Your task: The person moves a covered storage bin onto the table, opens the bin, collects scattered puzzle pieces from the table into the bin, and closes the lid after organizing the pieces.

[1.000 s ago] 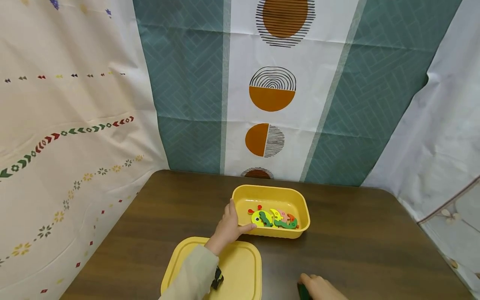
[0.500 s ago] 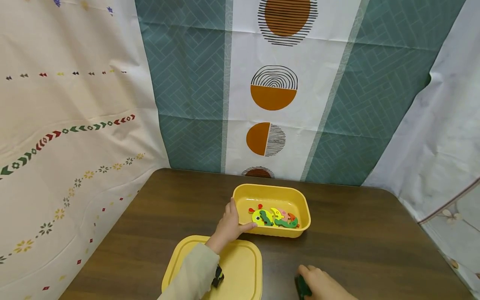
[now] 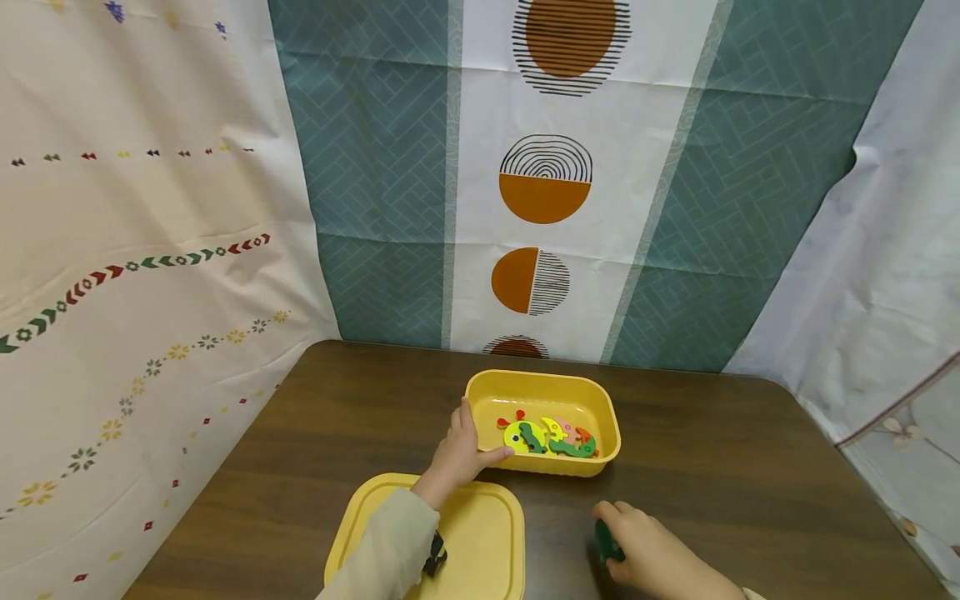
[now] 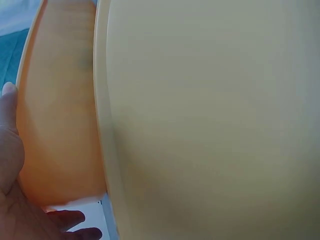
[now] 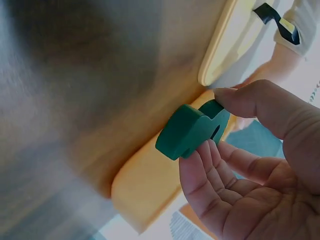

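Observation:
My left hand [image 3: 453,450] holds the near left corner of a yellow plastic box [image 3: 546,465], thumb on the front rim and fingers along the left side. Inside lie several flat coloured toy pieces, among them a yellow one with an eye [image 3: 514,436] and a wavy green one [image 3: 574,448]. Low on the right, my right hand [image 3: 651,546] pinches a thick green toy piece [image 5: 185,132] between thumb and fingertips. In the right wrist view this piece has a rounded, notched outline and a dark slot. Open space separates it from the box.
A flat yellow lid [image 3: 483,542] lies on the dark wooden table [image 3: 720,467] in front of the box, under my left forearm. A dark strap [image 3: 435,555] is at the left sleeve. Patterned cloth [image 3: 375,167] hangs behind the table's back edge.
My right hand has come up and forward from the bottom edge, bringing the green toy piece further into view. The left hand and the box stay where they were.

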{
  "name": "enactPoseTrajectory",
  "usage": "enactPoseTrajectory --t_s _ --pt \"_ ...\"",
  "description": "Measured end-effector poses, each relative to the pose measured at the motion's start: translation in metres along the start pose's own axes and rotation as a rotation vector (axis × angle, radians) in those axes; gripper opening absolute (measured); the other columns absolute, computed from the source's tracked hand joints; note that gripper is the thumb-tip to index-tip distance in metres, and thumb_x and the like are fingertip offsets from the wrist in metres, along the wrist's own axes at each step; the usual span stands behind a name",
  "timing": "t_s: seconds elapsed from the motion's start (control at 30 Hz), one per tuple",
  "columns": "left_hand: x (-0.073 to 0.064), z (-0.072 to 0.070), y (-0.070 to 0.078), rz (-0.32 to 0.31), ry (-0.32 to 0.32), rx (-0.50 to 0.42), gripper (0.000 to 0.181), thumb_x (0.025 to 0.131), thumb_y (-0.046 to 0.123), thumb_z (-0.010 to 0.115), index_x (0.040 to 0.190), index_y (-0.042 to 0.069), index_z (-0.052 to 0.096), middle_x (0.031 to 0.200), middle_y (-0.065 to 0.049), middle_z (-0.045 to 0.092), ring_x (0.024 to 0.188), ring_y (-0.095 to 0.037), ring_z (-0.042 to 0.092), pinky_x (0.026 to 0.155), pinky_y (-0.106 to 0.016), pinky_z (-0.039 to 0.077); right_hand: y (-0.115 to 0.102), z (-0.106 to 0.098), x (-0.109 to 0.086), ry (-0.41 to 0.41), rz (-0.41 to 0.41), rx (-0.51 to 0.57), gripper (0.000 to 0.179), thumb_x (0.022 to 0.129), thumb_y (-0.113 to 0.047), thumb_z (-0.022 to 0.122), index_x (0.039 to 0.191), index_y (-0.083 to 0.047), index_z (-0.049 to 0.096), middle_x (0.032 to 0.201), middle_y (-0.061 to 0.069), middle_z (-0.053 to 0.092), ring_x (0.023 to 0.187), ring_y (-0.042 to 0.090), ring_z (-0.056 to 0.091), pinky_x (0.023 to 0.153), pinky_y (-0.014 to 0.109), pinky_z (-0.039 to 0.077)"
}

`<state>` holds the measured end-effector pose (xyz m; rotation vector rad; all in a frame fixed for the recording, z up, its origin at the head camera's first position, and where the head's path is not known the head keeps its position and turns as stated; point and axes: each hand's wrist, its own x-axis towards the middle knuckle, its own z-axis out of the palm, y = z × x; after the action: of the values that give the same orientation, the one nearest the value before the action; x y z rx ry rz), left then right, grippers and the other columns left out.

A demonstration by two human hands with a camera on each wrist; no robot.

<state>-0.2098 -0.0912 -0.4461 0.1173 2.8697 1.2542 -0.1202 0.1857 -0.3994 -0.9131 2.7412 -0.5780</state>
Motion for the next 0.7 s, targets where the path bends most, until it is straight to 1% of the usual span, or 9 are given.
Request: enactPoseTrajectory --t_s 0.07,0.17,0.43,0.7 --pt "0.000 0.000 0.000 0.001 0.002 0.006 0.116 0.076 0.049 0.076 0.150 -0.005 0.004 0.150 -0.029 0.020 0.129 -0.045 0.040 0.102 -0.056 0.038 -0.003 -0.004 0.000 0.031 -0.028 -0.024 0.044 0.069 0.000 0.078 0.105 -0.002 0.054 0.083 -0.001 0.051 0.064 0.003 0.040 0.051 0.019 0.037" --pt "0.000 -0.001 0.000 0.008 0.004 0.007 0.116 0.076 0.048 0.076 0.149 -0.006 0.004 0.149 -0.029 0.021 0.127 -0.045 0.041 0.101 -0.056 0.039 -0.005 -0.008 0.002 0.052 -0.051 -0.035 0.045 0.068 0.001 0.079 0.105 -0.001 0.054 0.084 0.000 0.052 0.064 0.003 0.040 0.051 0.019 0.038" --pt "0.001 0.000 0.001 0.001 0.001 -0.004 0.116 0.076 0.049 0.076 0.150 -0.005 0.005 0.149 -0.029 0.021 0.126 -0.044 0.042 0.102 -0.056 0.039 -0.009 -0.018 0.007 0.107 -0.061 -0.048 0.044 0.067 0.003 0.076 0.104 0.000 0.055 0.081 -0.003 0.048 0.065 0.004 0.039 0.052 0.018 0.037" --pt "0.000 -0.001 0.002 0.001 -0.004 -0.003 0.115 0.077 0.046 0.076 0.150 -0.006 0.004 0.149 -0.030 0.021 0.127 -0.045 0.041 0.102 -0.056 0.038 -0.012 -0.030 0.014 0.084 -0.059 -0.078 0.044 0.069 0.004 0.076 0.109 0.003 0.055 0.082 -0.001 0.049 0.064 0.006 0.039 0.053 0.019 0.037"
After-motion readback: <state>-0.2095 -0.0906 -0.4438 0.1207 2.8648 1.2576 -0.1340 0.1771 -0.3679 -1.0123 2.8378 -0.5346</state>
